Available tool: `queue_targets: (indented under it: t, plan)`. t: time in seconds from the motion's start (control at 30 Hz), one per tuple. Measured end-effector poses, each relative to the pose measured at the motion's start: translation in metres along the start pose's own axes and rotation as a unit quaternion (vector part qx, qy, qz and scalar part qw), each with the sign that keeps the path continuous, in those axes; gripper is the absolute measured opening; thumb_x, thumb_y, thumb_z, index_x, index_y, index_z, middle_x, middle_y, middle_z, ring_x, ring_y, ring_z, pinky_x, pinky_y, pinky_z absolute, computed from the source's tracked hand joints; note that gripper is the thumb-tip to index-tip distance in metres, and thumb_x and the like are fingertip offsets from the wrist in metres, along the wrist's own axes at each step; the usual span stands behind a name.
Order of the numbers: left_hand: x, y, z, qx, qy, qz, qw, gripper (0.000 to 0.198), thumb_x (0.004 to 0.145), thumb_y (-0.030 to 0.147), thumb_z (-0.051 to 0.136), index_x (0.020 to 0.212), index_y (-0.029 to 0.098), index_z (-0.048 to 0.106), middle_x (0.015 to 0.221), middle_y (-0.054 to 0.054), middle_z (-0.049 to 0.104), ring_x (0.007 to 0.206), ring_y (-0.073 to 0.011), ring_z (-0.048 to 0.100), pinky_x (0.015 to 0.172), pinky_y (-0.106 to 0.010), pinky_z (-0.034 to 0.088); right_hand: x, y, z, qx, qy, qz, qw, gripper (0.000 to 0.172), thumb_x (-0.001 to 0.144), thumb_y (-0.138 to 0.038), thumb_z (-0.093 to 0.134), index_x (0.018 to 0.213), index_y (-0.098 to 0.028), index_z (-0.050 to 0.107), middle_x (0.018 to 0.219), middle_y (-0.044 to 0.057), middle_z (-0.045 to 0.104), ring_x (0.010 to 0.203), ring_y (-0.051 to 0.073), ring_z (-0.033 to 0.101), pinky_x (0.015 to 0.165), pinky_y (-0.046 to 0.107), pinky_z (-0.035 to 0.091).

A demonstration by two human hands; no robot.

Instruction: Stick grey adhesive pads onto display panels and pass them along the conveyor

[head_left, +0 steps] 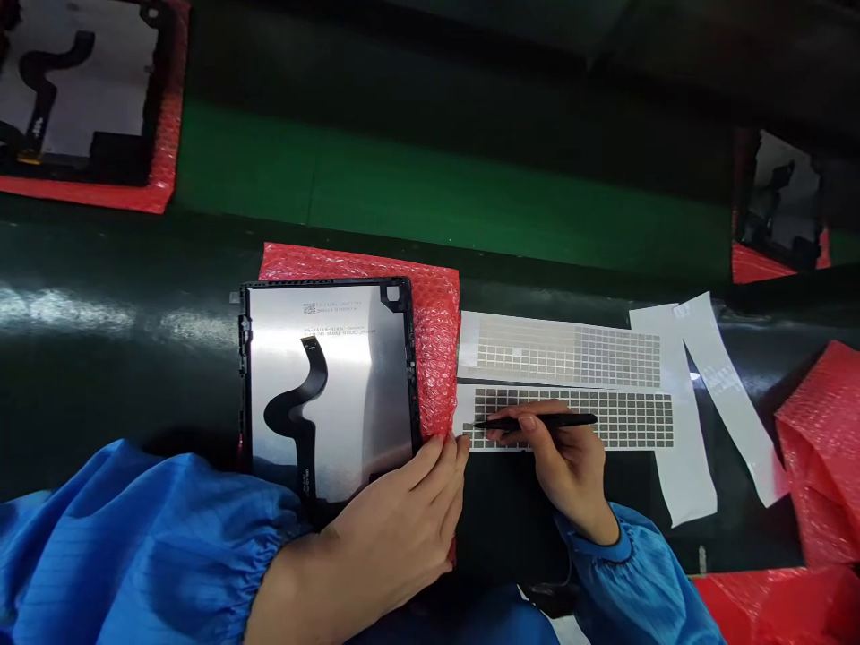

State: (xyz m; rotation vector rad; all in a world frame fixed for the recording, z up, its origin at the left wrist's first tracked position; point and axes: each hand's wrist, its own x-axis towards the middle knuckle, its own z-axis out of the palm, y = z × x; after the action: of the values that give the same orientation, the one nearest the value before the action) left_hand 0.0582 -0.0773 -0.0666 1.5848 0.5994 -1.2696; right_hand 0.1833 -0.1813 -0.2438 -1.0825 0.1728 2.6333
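Some panel (363, 394) print (336, 332) is unreadable; right fingers (539, 439) pinch tweezers (568, 419), left fingers (434, 470) lie extended on red wrap (435, 345).

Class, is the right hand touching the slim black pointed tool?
Touching: the head view shows the right hand gripping the slim black pointed tool, the thumb lying across it.

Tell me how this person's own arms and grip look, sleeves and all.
The left sleeve is bright blue, loose and creased, with fine darker lines, gathered at the wrist. The right sleeve is the same blue and also gathers at the wrist. The left grip and right grip are bare hands: no gloves, rings or watch show.
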Motion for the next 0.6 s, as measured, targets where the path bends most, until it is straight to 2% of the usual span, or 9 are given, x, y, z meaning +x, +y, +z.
queue_targets:
  t: [0.1,0.2,0.3,0.37,0.4,0.47,0.53,0.6]
  plan:
    - [0.001,0.001,0.003,0.004,0.007,-0.006,1.000,0.072,0.097,0.058,0.054,0.140,0.002,0.064,0.150,-0.026,0.057,0.142,-0.0400,0.049,0.123,-0.053,0.026,0.002,-0.006,-0.001,0.047,0.011,0.011,0.999,0.016,0.104,-0.030,0.064,0.098,-0.022,0.077,0.092,0.006,0.082,0.073,0.022,0.082,0.065,0.032,0.071]
    - [0.001,-0.001,0.000,0.001,0.006,-0.006,1.000,0.073,0.097,0.060,0.054,0.139,0.002,0.065,0.148,-0.025,0.059,0.142,-0.0401,0.049,0.122,-0.052,0.027,0.007,-0.015,0.000,0.083,0.027,0.000,0.996,0.015,0.104,-0.031,0.063,0.100,-0.024,0.076,0.090,0.004,0.082,0.079,0.023,0.083,0.069,0.035,0.072]
    - [-0.003,-0.009,-0.016,-0.019,0.018,0.013,1.000,0.077,0.099,0.065,0.049,0.141,0.002,0.063,0.151,-0.025,0.055,0.145,-0.0416,0.045,0.124,-0.054,0.025,0.019,-0.026,0.009,0.091,0.025,-0.021,0.995,0.012,0.102,-0.032,0.066,0.100,-0.025,0.075,0.090,0.003,0.081,0.084,0.024,0.083,0.072,0.039,0.073]
    - [-0.007,-0.016,-0.031,-0.026,0.043,0.029,0.998,0.067,0.104,0.059,0.043,0.140,0.006,0.063,0.150,-0.021,0.057,0.143,-0.0383,0.048,0.121,-0.052,0.030,0.030,-0.035,0.021,0.086,0.010,-0.033,0.996,0.012,0.101,-0.033,0.067,0.098,-0.024,0.075,0.089,0.004,0.081,0.082,0.024,0.083,0.071,0.038,0.072]
    - [-0.010,-0.020,-0.038,-0.027,0.056,0.028,0.998,0.060,0.106,0.053,0.041,0.138,0.008,0.065,0.146,-0.018,0.061,0.138,-0.0353,0.053,0.117,-0.048,0.036,0.036,-0.039,0.028,0.084,0.000,-0.038,0.996,0.013,0.101,-0.033,0.067,0.098,-0.023,0.074,0.088,0.004,0.081,0.080,0.024,0.083,0.071,0.037,0.072]
    - [-0.017,-0.028,-0.045,-0.033,0.077,0.001,0.997,0.049,0.108,0.043,0.041,0.131,0.010,0.068,0.125,-0.013,0.071,0.116,-0.0284,0.065,0.100,-0.042,0.047,0.048,-0.045,0.040,0.087,-0.017,-0.046,0.995,0.013,0.102,-0.032,0.066,0.098,-0.022,0.074,0.088,0.004,0.080,0.077,0.023,0.083,0.069,0.035,0.072]
    - [-0.023,-0.033,-0.045,-0.044,0.083,-0.040,0.995,0.043,0.107,0.039,0.047,0.128,0.009,0.068,0.103,-0.008,0.073,0.091,-0.0235,0.067,0.082,-0.040,0.051,0.056,-0.048,0.047,0.097,-0.031,-0.051,0.994,0.013,0.103,-0.032,0.065,0.100,-0.022,0.073,0.089,0.005,0.080,0.076,0.023,0.083,0.067,0.035,0.071]
    - [-0.028,-0.037,-0.040,-0.045,0.072,-0.057,0.995,0.041,0.104,0.034,0.053,0.131,0.006,0.065,0.095,-0.007,0.071,0.080,-0.0221,0.065,0.073,-0.039,0.050,0.059,-0.047,0.047,0.109,-0.034,-0.057,0.992,0.014,0.103,-0.033,0.065,0.100,-0.021,0.072,0.089,0.005,0.080,0.076,0.023,0.083,0.066,0.035,0.071]
